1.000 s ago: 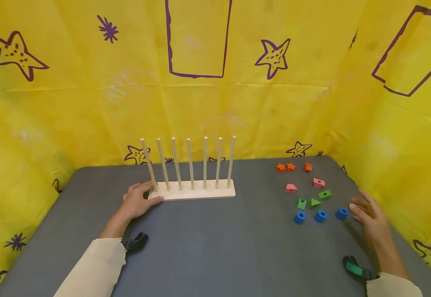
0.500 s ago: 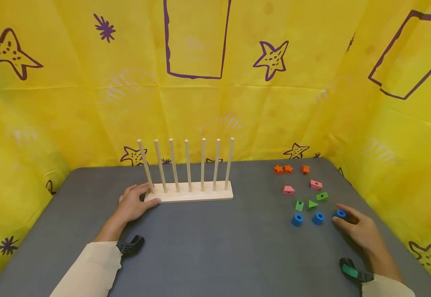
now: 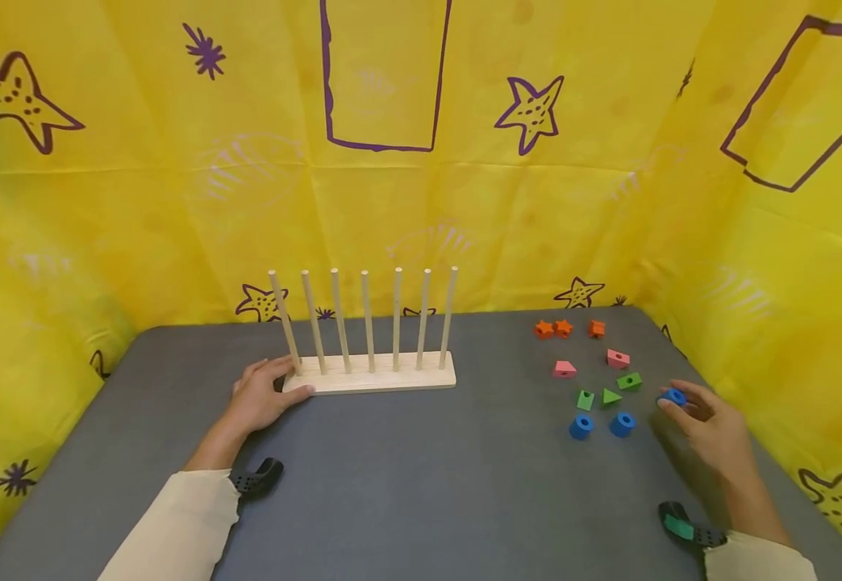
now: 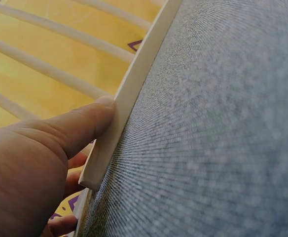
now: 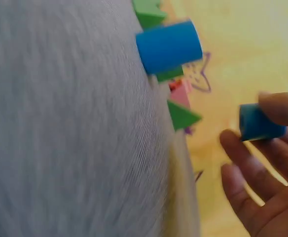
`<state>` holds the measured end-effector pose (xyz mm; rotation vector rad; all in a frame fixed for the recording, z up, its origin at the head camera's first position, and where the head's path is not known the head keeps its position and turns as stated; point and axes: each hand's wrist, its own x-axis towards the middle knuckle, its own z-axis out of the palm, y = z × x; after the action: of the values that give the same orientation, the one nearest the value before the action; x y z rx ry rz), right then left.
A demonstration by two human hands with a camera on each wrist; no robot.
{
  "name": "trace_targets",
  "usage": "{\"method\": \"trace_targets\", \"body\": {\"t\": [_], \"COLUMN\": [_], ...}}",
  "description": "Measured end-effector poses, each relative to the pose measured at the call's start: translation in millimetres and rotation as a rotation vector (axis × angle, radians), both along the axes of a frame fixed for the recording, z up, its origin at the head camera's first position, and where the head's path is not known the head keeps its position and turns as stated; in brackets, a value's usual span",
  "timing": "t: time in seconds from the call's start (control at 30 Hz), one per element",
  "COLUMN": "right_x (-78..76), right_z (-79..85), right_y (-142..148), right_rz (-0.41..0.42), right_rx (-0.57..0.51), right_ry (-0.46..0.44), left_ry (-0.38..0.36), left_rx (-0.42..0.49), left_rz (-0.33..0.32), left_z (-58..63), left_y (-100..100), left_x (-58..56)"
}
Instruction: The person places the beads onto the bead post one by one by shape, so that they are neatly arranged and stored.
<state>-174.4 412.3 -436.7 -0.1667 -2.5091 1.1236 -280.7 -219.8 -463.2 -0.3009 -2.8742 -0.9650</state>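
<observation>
At the left end of a wooden peg stand [image 3: 385, 382], my left hand [image 3: 261, 399] holds the base, thumb [image 4: 92, 121] on its front edge and fingers behind. Several upright bare pegs rise from this stand. On the right, my right hand [image 3: 714, 428] pinches a blue cylinder bead [image 3: 673, 397] with a hole through it, between thumb and fingers. The right wrist view shows that bead [image 5: 260, 122] raised off the table. Two more blue cylinder beads, one left [image 3: 581, 427] and one right [image 3: 622, 424], stand on the table to the left of this hand.
Behind the blue beads lie green blocks [image 3: 629, 382], pink blocks [image 3: 564, 369] and orange star-shaped beads [image 3: 563, 328]. The grey table [image 3: 421, 484] ends at yellow patterned cloth [image 3: 385, 210] at the back and sides.
My right hand has moved left to the rightmost blue cylinder bead, taken hold of it and raised it. My left hand stays on the peg stand; the view has shifted slightly.
</observation>
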Motion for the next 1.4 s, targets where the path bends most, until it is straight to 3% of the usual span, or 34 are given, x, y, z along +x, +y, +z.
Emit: {"method": "trace_targets", "body": {"t": [0.27,0.5,0.83,0.97,1.2,1.4], "right_x": [-1.9,-2.3,-8.9,-12.5,-22.3,-33.4], "right_z": [36.8,81.3,137.8,157.5,176.7,185.2], "right_y": [-25,-58,-114,-138,-172,-200], "right_rz": [0.062,0.089,0.275,0.388,0.514,0.611], "right_rx": [0.046,0.094,0.049,0.003,0.015,-0.046], "right_ry": [0.018,0.011,0.206,0.272,0.329,0.355], "left_ry": [-0.007,0.010,-0.003,0.003,-0.007,0.002], "left_rx": [0.004,0.009,0.007,0.007,-0.001,0.009], "left_rz": [0.005,0.002,-0.005,-0.003,-0.006,-0.004], "left_z": [-0.5,3.2,1.8,0.4,0.4,0.1], "left_y": [1,1,1,2,3,3], "left_x": [-1.0,-2.1,-1.2,-1.2,-1.1,-1.0]}}
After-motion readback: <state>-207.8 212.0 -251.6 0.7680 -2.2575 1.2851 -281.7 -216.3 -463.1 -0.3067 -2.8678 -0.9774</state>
